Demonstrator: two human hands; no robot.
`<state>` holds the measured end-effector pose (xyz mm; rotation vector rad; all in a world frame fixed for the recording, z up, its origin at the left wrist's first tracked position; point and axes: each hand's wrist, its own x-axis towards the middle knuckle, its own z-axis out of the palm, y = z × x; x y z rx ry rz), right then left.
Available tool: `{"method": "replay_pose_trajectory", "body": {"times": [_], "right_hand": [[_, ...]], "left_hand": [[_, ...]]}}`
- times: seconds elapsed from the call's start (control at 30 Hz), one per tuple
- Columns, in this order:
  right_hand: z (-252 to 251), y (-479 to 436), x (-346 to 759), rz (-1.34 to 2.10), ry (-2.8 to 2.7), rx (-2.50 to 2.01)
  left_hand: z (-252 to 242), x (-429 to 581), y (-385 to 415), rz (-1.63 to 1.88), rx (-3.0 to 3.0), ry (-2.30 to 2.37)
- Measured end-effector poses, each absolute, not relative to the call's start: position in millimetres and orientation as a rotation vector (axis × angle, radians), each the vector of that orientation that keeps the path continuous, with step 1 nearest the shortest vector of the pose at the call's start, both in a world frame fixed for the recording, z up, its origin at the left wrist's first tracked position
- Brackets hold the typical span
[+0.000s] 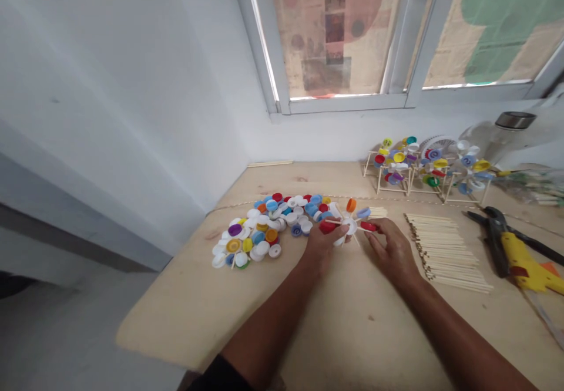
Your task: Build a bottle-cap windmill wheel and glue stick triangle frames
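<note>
A small wheel (350,225) with a white bottle-cap hub and thin wooden sticks for spokes is between my hands, just above the table. Orange, blue, white and red caps sit at its spoke ends. My left hand (322,241) is closed around its left side, next to a red cap there. With thumb and fingers, my right hand (393,251) pinches a red bottle cap (367,226) at the end of the right spoke. To the left of my hands spreads a pile of loose bottle caps (261,248) in many colours.
Right of my hands lies a row of wooden sticks (449,256). Beyond it rests a yellow and black glue gun (520,259). Several finished cap wheels on stick stands (432,165) line the back, near a clear bottle (502,135). A string crosses the wooden table (185,320).
</note>
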<state>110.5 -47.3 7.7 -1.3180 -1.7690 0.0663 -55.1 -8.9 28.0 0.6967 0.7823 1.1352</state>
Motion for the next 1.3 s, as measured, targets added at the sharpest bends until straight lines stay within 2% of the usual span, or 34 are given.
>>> {"method": "replay_pose_trajectory", "body": {"times": [0.53,1.0,1.3], "right_hand": [[9.4,-47.3,109.1,0.243,-1.494,-1.296],[1.7,-45.4,106.3,0.789,-1.243,-1.237],[10.2,-51.1,102.1,0.734,-1.367,-1.290]], "left_hand": [[43.0,-63.8,-17.9,1.074,1.009,0.846],[29.5,-57.3,-16.3,1.084,0.798,0.645],[24.5,-55.7,-12.2,1.039,0.729,0.650]]}}
